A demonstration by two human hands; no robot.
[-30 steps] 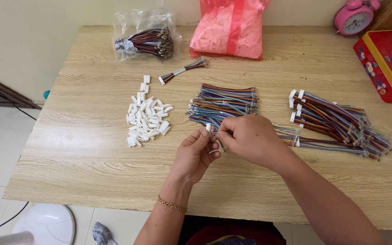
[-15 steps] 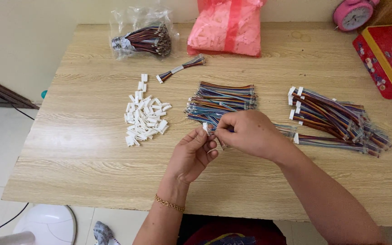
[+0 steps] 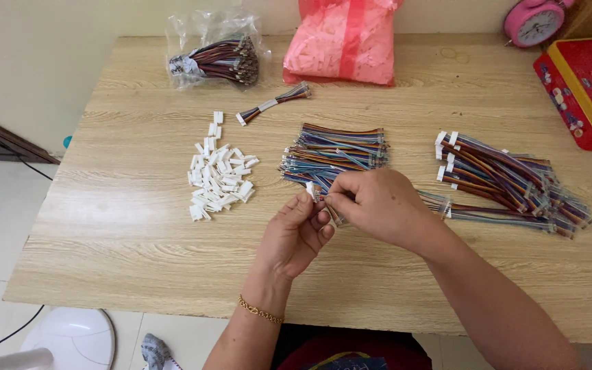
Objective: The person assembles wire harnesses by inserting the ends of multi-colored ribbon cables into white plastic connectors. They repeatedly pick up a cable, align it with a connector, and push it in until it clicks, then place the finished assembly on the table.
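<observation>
Both hands meeting just below the middle of the frame, over a wooden table (image 3: 138,226). Left hand (image 3: 294,236) with fingertips pinched together on a small white connector (image 3: 310,190) at the end of a short multicoloured wire harness (image 3: 331,214). Right hand (image 3: 377,205) closed on the same harness from the other side, fingers curled over the wires, most of the harness hidden beneath them. Directly above the hands, at centre frame, a loose pile of rainbow wire bundles (image 3: 337,149), touching or nearly touching the knuckles. To the left of centre, a scattered heap of white plastic connector housings (image 3: 218,175). To the right, a larger pile of finished harnesses with white plugs (image 3: 508,179). Higher up, a single harness (image 3: 273,104) lying alone, a clear bag of dark wires (image 3: 215,58) at upper left, a pink plastic bag (image 3: 348,41) at top centre, a pink alarm clock (image 3: 532,20) and a red tin (image 3: 584,89) at upper right.
</observation>
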